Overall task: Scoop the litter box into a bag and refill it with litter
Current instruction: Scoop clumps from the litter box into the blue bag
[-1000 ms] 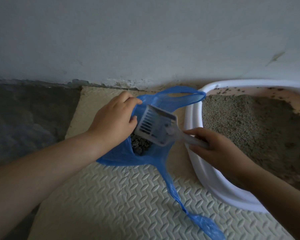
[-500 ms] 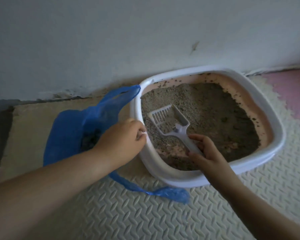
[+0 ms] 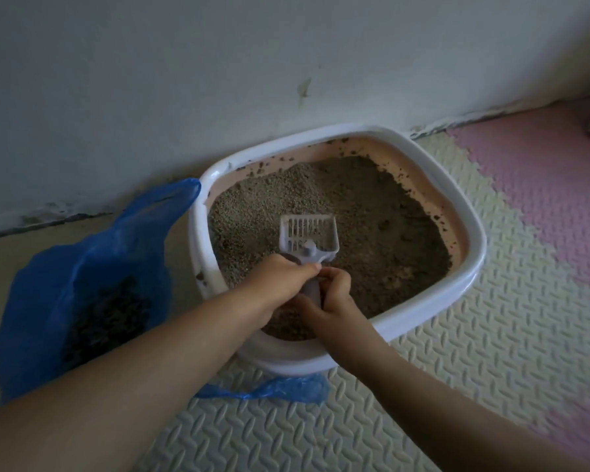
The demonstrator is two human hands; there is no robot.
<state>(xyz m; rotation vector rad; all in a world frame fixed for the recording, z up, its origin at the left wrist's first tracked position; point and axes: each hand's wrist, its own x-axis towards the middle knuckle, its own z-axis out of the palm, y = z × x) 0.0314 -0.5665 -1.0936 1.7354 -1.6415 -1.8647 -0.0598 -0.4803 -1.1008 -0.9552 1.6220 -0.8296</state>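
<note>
Left hand [image 3: 280,284] and right hand [image 3: 332,296] curl their fingers round the handle of the scoop [image 3: 308,236], its head low over litter [image 3: 382,212] inside the litter box [image 3: 472,267]; the bag [image 3: 82,260] slumps left of the box; a hasty carry could spill clumps.

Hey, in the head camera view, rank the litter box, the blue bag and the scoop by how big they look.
1. Litter box, largest.
2. Blue bag, somewhat smaller, though the left arm covers part of it.
3. Scoop, clearly smallest.
</note>
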